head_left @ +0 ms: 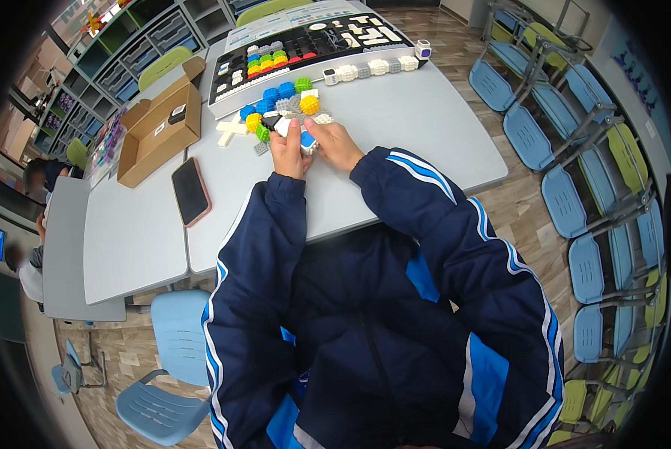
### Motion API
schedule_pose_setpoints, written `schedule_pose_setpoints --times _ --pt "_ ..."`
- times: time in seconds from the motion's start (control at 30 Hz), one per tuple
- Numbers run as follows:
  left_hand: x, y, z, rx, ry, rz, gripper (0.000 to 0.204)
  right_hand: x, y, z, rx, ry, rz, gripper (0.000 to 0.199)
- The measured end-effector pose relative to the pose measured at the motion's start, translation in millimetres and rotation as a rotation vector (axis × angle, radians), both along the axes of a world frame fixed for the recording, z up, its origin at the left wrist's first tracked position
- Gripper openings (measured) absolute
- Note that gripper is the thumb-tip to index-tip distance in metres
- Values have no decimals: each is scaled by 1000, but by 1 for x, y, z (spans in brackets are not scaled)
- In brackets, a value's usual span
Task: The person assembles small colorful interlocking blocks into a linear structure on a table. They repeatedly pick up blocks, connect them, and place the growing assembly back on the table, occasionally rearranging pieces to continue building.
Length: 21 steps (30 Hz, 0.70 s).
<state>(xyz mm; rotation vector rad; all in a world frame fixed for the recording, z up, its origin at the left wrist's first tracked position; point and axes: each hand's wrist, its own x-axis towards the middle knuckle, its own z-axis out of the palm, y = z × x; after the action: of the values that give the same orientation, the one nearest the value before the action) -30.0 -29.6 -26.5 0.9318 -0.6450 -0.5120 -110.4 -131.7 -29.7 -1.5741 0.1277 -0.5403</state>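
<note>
Both hands meet over the near part of the white table. My left hand [289,156] is closed, its thumb pressed on a small white building block with a blue face [308,140]. From the other side my right hand [338,147] grips the same block, its fingertips partly hidden. Just beyond the hands lies a cluster of studded blocks, with blue blocks [277,94], a yellow block [309,104] and a green block [303,84] among them. A white cross-shaped piece [233,130] rests left of the cluster.
Behind the cluster stands a kit tray [219,106] of sorted parts, with a row of white and grey blocks [377,68] along its front. An open cardboard box [159,142] and a phone [192,192] lie left. Blue chairs [549,142] are stacked right; another chair [180,325] stands lower left.
</note>
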Motion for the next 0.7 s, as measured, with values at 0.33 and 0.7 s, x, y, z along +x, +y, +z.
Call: schedule_pose_setpoints --times 0.33,0.7 --pt "-2 -3 0 -3 -8 47 16 -2 2 4 28 19 -22 60" --pt "4 -3 -6 1 -21 5 17 3 -5 -4 86 22 26 60"
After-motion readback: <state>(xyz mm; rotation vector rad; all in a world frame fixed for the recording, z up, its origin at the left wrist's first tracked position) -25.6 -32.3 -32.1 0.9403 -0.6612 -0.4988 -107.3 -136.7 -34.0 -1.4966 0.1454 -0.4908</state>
